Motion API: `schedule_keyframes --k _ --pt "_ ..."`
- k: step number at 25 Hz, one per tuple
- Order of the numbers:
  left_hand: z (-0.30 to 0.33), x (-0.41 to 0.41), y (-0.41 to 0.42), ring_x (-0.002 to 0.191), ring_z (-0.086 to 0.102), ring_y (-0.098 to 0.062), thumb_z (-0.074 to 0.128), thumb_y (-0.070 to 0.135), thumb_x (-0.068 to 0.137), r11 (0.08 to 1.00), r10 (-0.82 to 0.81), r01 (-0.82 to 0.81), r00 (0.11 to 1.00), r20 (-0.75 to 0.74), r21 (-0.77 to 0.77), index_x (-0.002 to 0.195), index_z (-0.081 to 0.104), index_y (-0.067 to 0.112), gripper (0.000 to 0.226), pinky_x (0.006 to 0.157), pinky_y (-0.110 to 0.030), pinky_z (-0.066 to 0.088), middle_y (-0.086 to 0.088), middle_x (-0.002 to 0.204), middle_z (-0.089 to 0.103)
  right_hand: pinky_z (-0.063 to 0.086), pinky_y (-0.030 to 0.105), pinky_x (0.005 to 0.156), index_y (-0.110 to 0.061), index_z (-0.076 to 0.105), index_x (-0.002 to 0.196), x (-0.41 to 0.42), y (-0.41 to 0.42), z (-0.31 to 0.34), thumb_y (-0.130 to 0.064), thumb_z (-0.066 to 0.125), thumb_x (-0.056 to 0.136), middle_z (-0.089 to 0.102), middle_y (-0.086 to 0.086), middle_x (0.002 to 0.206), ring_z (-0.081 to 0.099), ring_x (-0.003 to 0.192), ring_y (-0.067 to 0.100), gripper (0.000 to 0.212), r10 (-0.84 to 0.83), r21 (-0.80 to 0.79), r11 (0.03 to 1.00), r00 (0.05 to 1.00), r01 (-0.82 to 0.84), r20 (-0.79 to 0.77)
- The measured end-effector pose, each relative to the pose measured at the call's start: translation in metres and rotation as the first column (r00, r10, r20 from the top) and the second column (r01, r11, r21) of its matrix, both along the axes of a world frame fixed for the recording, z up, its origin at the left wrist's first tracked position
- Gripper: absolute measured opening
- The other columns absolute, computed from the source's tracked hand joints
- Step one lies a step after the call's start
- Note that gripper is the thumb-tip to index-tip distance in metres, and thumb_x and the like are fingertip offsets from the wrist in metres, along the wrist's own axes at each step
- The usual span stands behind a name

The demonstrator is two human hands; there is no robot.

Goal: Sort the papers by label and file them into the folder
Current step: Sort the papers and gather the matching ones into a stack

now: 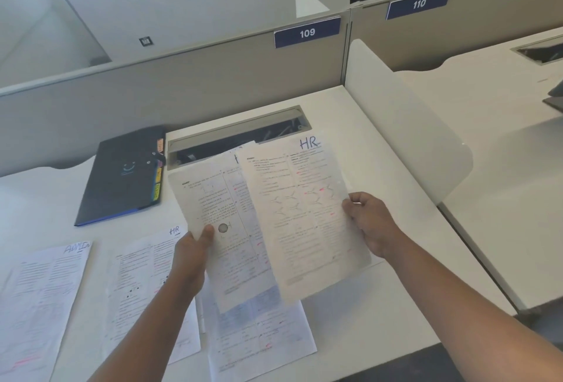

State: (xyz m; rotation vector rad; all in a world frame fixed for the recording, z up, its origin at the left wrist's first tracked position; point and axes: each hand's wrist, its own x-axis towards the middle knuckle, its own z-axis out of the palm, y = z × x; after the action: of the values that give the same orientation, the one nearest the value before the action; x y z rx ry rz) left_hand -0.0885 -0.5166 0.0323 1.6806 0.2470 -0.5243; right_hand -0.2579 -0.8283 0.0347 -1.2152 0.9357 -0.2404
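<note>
**Two sheets up, three piles down**

Closest to us lies a loose sheet [262, 339] flat on the white desk [380, 125], partly under the two papers we've got lifted. Our left hand [190, 256] pinches the left paper [210, 199] at its lower left edge, thumb on top. Our right hand [370, 223] grips the HR-marked paper [301, 208] by its right edge, fingers curled round it; that sheet overlaps the left one. Both are held above the desk, tilted toward us.

Down on the desk to the left we've got another HR sheet [143, 284] and, further left, one marked ADMIN [39, 296]. The dark folder [122, 177] with coloured tabs sits closed at the back left, just beside the cable tray [237, 135]. Partition tags read 109 [307, 33] and 110 [419, 3].
</note>
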Motion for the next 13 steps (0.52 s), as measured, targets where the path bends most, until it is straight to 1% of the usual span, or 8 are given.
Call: schedule_keyframes --k 1,3,5,7,10,11,12,13 --pt "0.003 -0.003 -0.001 0.109 0.072 -0.034 0.059 0.020 0.105 0.999 -0.008 0.007 1.000 -0.024 -0.035 0.114 0.071 0.018 0.015 0.099 -0.055 0.055 -0.005 0.111 0.079 0.051 0.040 0.073 -0.019 0.067 0.089 0.004 0.010 0.001 -0.016 0.064 0.101 0.073 0.010 0.094 0.061 0.085 0.023 0.012 0.056 0.026 0.998 0.998 -0.055 -0.016" --pt "0.015 -0.011 -0.004 0.111 0.072 -0.035 0.057 0.019 0.106 0.994 -0.058 0.053 0.997 -0.056 -0.094 0.115 0.070 0.015 0.017 0.100 -0.056 0.055 -0.006 0.112 0.079 0.045 0.036 0.070 -0.020 0.063 0.093 0.012 0.030 0.001 -0.021 0.062 0.102 0.071 0.007 0.091 0.060 0.083 0.023 0.010 0.167 0.070 0.984 0.985 -0.164 -0.036" --pt "0.027 -0.018 -0.006 0.111 0.073 -0.035 0.058 0.021 0.105 0.984 -0.140 0.135 0.989 -0.041 -0.117 0.120 0.070 0.012 0.021 0.100 -0.058 0.054 -0.010 0.115 0.078 0.050 0.041 0.076 -0.019 0.063 0.095 0.018 0.043 0.002 -0.026 0.063 0.101 0.075 0.012 0.098 0.062 0.085 0.025 0.010 0.229 0.048 0.973 0.972 -0.226 -0.047" --pt "0.036 -0.021 -0.005 0.110 0.073 -0.033 0.059 0.019 0.105 0.972 -0.215 0.213 0.977 -0.015 -0.099 0.122 0.071 0.011 0.022 0.101 -0.059 0.054 -0.012 0.116 0.077 0.055 0.048 0.090 -0.013 0.063 0.100 0.024 0.052 0.004 -0.029 0.065 0.099 0.077 0.016 0.109 0.067 0.090 0.028 0.016 0.263 0.030 0.965 0.963 -0.262 -0.054" --pt "0.044 -0.022 0.001 0.112 0.072 -0.033 0.050 0.004 0.105 0.972 -0.210 0.204 0.977 -0.036 -0.119 0.123 0.071 0.013 0.030 0.101 -0.058 0.054 -0.012 0.118 0.076 0.059 0.051 0.091 -0.015 0.065 0.112 0.028 0.063 0.009 -0.022 0.062 0.103 0.079 0.011 0.108 0.074 0.094 0.029 0.012 0.295 0.052 0.955 0.955 -0.293 -0.019" --pt "0.044 -0.022 0.003 0.114 0.071 -0.033 0.047 0.008 0.107 0.973 -0.185 0.177 0.982 -0.045 -0.148 0.124 0.071 0.015 0.031 0.101 -0.057 0.054 -0.012 0.120 0.076 0.060 0.051 0.093 -0.017 0.066 0.114 0.029 0.066 0.009 -0.019 0.061 0.103 0.079 0.009 0.109 0.075 0.097 0.029 0.012 0.314 0.055 0.948 0.949 -0.313 -0.003" --pt "0.045 -0.023 0.005 0.116 0.071 -0.032 0.043 0.021 0.111 0.971 -0.165 0.153 0.985 -0.050 -0.186 0.128 0.070 0.018 0.032 0.102 -0.056 0.053 -0.010 0.123 0.075 0.060 0.052 0.095 -0.019 0.067 0.116 0.029 0.069 0.009 -0.017 0.062 0.103 0.079 0.006 0.110 0.075 0.100 0.028 0.014 0.343 0.051 0.938 0.939 -0.343 0.010" --pt "0.046 -0.025 0.007 0.118 0.070 -0.030 0.038 0.038 0.111 0.967 -0.143 0.127 0.988 -0.056 -0.220 0.132 0.067 0.022 0.039 0.104 -0.055 0.052 -0.007 0.127 0.074 0.059 0.052 0.097 -0.019 0.068 0.118 0.030 0.073 0.009 -0.014 0.062 0.103 0.079 0.004 0.112 0.075 0.104 0.027 0.017 0.369 0.040 0.928 0.929 -0.370 0.017"
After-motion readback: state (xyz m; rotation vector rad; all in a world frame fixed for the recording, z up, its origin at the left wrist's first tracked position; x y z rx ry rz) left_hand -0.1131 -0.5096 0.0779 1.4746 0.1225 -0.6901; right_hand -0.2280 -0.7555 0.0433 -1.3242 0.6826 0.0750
